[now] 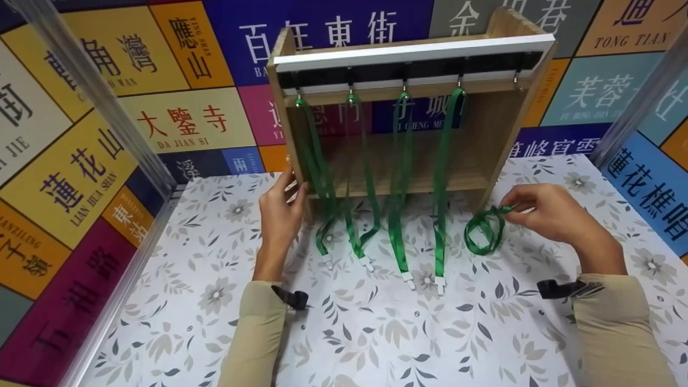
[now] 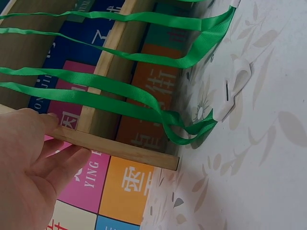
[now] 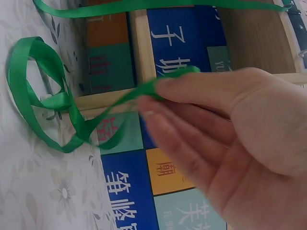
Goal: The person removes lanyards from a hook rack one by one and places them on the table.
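**First watcher:** Sleeves (image 1: 613, 306), tan, nearest us in the head view. What do we log as done?

**Second:** Four green lanyards (image 1: 441, 161) hang from the wooden rack (image 1: 484, 140), their white clips (image 1: 408, 280) at the lower ends. We find the rightmost hook (image 1: 517, 81) bare.

**First:** And left over?

**Second:** One loose lanyard (image 1: 500, 232), looped up. We judge the hanging nearly finished, that single piece outstanding. It lies just to the left of the right hand (image 1: 553, 212), low by the rack's right foot, well apart from the left hand (image 1: 282, 207).

**First:** Left wrist view next. Note the grip.

**Second:** Thumb and fingers hold the rack's side panel (image 2: 129, 152) between them. Two hung ribbons run just beside that hand; we mark one clip low over the table (image 1: 188, 333).

**First:** Right wrist view?

**Second:** Thumb and fingertips pinch one stretch of the loose ribbon; its loops sit beyond the fingertips. Whether they touch the table, we cannot tell.
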### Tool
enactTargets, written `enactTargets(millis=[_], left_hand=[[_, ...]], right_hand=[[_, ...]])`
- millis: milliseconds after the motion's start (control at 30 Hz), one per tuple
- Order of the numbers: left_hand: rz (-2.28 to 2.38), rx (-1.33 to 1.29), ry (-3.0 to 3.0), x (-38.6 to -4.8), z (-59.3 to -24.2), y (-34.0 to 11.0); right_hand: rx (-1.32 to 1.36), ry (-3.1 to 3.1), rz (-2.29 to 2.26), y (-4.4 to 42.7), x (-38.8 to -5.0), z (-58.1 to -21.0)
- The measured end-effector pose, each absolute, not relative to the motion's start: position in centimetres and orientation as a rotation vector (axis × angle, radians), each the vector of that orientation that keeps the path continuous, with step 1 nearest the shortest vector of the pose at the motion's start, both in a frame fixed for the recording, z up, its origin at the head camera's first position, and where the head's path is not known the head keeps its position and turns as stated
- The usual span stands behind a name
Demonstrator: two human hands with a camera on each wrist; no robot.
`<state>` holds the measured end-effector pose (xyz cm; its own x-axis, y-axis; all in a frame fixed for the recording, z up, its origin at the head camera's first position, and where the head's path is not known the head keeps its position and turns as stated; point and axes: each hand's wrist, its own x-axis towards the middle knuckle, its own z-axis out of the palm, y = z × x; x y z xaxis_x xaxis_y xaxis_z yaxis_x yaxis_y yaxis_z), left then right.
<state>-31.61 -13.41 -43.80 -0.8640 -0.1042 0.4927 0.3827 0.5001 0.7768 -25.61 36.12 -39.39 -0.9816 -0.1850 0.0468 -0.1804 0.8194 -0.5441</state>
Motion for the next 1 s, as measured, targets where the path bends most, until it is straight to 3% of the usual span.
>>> enactTargets(millis=[533, 1000], left_hand=[[-1.346, -0.258, -2.226, -31.8, -44.1, -13.4], [-1.366, -0.270, -2.212, -31.8, -44.0, -13.5]], right_hand=[[-0.443, 2.809, -0.815, 34.0, -26.5, -42.1], [-0.134, 2.855, -0.806, 33.7, -26.8, -42.1]])
